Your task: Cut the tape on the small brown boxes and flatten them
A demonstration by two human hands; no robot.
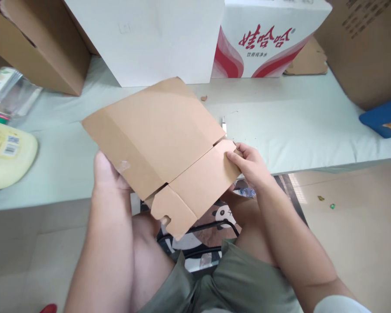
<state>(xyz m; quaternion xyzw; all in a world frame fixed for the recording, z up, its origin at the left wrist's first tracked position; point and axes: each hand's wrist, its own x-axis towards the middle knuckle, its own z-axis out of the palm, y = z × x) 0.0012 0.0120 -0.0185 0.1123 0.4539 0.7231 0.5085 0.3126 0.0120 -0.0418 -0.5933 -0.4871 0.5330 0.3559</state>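
Observation:
A brown cardboard box, folded flat with creases and notched flaps, is held tilted over my lap and the table's front edge. Its left edge rests in my left hand, whose fingers go underneath and are mostly hidden. My right hand pinches the flap at the right end, thumb on top and fingers beneath. A small strip of clear tape shows near the left edge of the cardboard. Just beyond the right flap, a small metal-tipped tool lies on the cloth, partly covered.
The table's pale green cloth spans the view. White cartons stand at the back, one with red lettering. Brown boxes flank both sides. A yellow bottle lies at left, a blue container at right. Below is a panda-patterned surface.

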